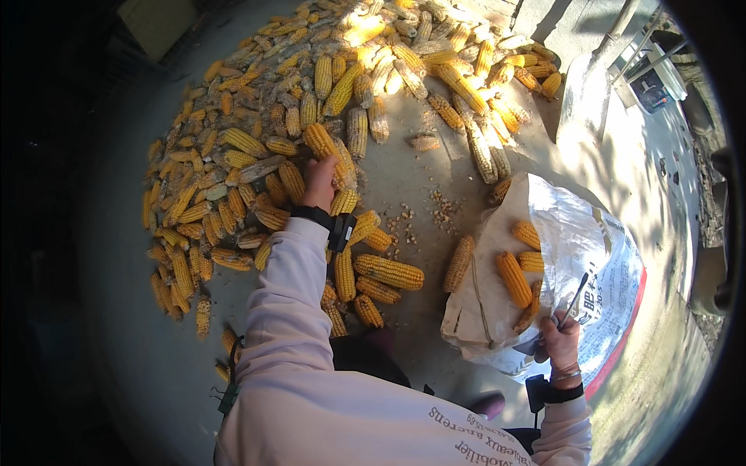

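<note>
Head view, left hand (320, 180): reached far out, arm straight, fingers closed round a yellow dried corn cob (329, 152) at the near edge of the heaped cob pile (233, 155).
Right hand (561, 340): near right, pinching rim of white woven plastic sack (575, 256), held open to show cobs inside.
Ground: bare grey concrete floor (412, 186), loose kernels scattered.
</note>
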{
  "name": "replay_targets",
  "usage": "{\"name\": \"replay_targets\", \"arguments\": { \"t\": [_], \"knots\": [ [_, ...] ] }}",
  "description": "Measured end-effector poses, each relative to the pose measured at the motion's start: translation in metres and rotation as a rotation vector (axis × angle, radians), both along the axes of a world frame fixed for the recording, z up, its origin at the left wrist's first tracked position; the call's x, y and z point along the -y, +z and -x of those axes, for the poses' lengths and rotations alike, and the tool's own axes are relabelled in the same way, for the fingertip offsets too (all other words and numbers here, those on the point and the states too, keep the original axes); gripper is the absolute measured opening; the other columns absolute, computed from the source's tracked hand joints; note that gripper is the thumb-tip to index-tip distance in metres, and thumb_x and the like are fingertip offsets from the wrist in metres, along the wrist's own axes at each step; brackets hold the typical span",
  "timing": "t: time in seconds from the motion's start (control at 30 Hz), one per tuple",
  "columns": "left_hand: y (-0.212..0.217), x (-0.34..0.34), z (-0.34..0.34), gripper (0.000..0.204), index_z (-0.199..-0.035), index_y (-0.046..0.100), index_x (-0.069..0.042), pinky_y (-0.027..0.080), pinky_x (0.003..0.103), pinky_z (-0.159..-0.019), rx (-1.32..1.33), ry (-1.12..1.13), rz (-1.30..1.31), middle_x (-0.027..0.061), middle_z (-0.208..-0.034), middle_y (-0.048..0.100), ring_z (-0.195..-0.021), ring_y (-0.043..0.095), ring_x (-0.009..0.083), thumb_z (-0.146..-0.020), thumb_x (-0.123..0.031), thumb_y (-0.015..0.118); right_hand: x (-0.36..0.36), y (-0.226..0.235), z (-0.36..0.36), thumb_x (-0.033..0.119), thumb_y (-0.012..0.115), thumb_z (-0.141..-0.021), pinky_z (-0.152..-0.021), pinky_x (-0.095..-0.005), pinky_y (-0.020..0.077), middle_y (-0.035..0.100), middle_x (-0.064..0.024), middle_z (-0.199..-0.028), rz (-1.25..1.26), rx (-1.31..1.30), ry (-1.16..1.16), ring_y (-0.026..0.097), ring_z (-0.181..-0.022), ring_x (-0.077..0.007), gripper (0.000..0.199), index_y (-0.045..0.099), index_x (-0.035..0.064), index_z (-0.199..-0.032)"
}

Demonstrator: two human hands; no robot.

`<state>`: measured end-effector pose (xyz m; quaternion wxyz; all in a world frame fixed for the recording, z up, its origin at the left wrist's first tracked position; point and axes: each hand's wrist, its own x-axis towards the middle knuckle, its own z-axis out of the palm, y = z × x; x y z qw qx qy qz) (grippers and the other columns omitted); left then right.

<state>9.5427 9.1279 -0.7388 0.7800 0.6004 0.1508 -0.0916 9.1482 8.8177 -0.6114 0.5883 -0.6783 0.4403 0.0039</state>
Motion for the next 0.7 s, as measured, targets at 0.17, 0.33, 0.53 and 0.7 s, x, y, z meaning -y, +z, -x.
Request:
{"name": "replay_targets", "arguments": {
  "t": [0.17, 0.33, 0.53, 0.7],
  "knots": [
    [0.034, 0.069, 0.072, 0.042, -0.115, 0.044, -0.003, 0.040, 0.042, -0.088, 0.188, -0.999, -0.427, 0.0134, -0.116, 0.045, -0.112, 0.042, 0.0268, -0.076, -0.011, 0.055, 0.002, -0.005, -0.002, 0.005, 0.057, -0.075, -0.033, -0.0213, 0.0319, 0.048, 0.0006, -0.048, 0.059, 0.070, 0.050, 0.044, -0.038, -0.0061, 0.016, 0.049, 0.0071, -0.061],
    [0.009, 0.051, 0.020, 0.056, -0.135, 0.028, -0.012, 0.022, 0.048, -0.103, 0.136, -0.831, -1.915, 0.0154, -0.145, 0.008, -0.131, 0.009, 0.0399, -0.083, -0.018, 0.048, 0.000, 0.002, 0.000, 0.007, 0.056, -0.076, -0.030, -0.0211, 0.0285, 0.047, 0.0001, -0.047, -0.014, 0.042, 0.012, 0.040, -0.034, -0.0061, 0.017, 0.048, 0.0073, -0.060],
    [-0.043, -0.002, -0.046, 0.049, -0.130, 0.034, -0.006, 0.048, 0.041, -0.080, -0.100, -1.027, -1.964, 0.0192, -0.139, 0.023, -0.105, 0.052, 0.0342, -0.086, -0.022, 0.047, -0.003, 0.010, 0.006, 0.007, 0.057, -0.075, -0.031, -0.0210, 0.0290, 0.046, 0.0005, -0.046, -0.012, -0.001, -0.016, 0.040, -0.035, -0.0053, 0.021, 0.046, 0.0079, -0.057],
    [0.013, 0.024, -0.023, 0.036, -0.107, 0.052, 0.000, 0.052, 0.040, -0.062, 0.226, -0.844, -1.857, 0.0216, -0.089, 0.061, -0.077, 0.063, 0.0319, -0.075, -0.014, 0.058, -0.003, 0.014, 0.006, 0.006, 0.056, -0.075, -0.032, -0.0211, 0.0293, 0.046, 0.0000, -0.046, -0.022, -0.030, -0.053, 0.041, -0.035, -0.0060, 0.020, 0.046, 0.0070, -0.057]
  ]
}}
